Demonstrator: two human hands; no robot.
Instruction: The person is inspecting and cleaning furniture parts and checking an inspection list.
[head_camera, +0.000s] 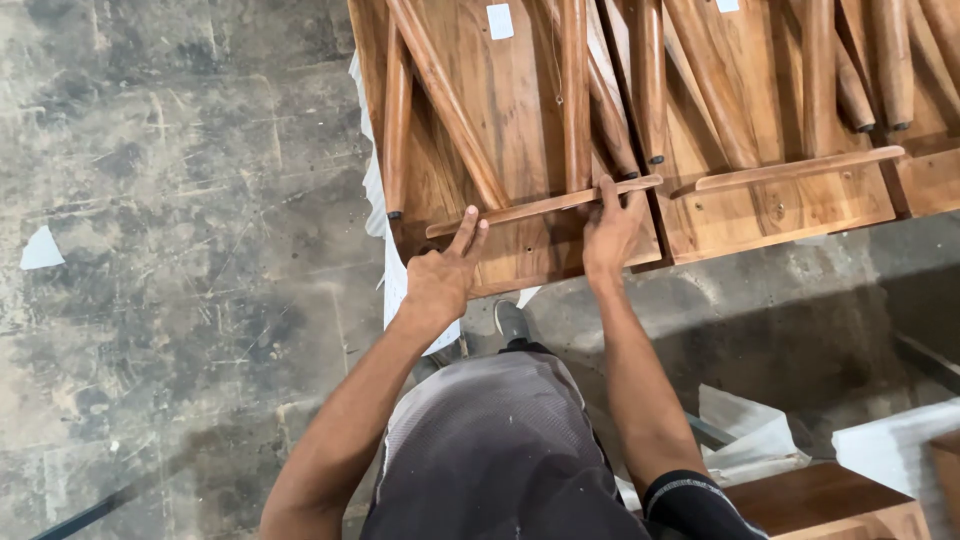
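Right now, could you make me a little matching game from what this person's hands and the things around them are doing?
Things:
1. left hand
2. right hand
3. white sticker
4. grey shoe

Places:
A. on the concrete floor, below the panel's edge
B. at the left end of the thin wooden crossbar
C. stuck near the top of the wooden panel
D. on the right part of the crossbar, next to a round leg

Pairs: 1-B, 2-D, 3-C, 4-A
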